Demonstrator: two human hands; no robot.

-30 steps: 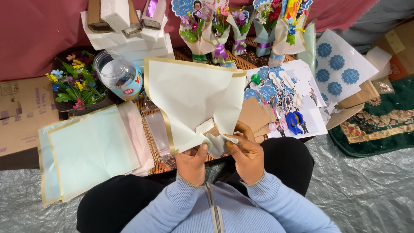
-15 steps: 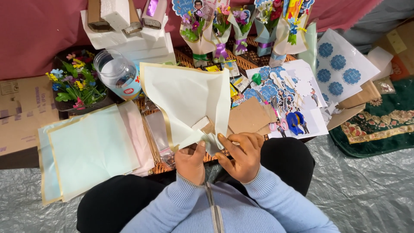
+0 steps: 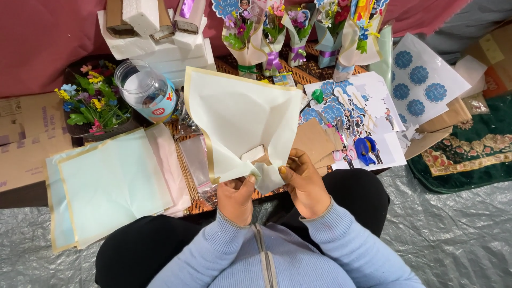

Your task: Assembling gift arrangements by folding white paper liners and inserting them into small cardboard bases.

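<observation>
Open tarp (image 3: 453,229) right, jar (image 3: 145,90) and paper stack (image 3: 112,184) (left) crowding

Both hands were held close together in front of the chest, low in the head view. The left hand (image 3: 236,200) was curled, knuckles turned outward, with its thumb pressed up against the fingers in a pinch. The right hand (image 3: 305,184) was raised slightly higher, its back turned to the camera, fingers bent and gathered downward toward the left hand's thumb. The two hands were set just beside each other, nearly touching. Both forearms were covered by light blue sleeves and were angled inward from the elbows.
</observation>
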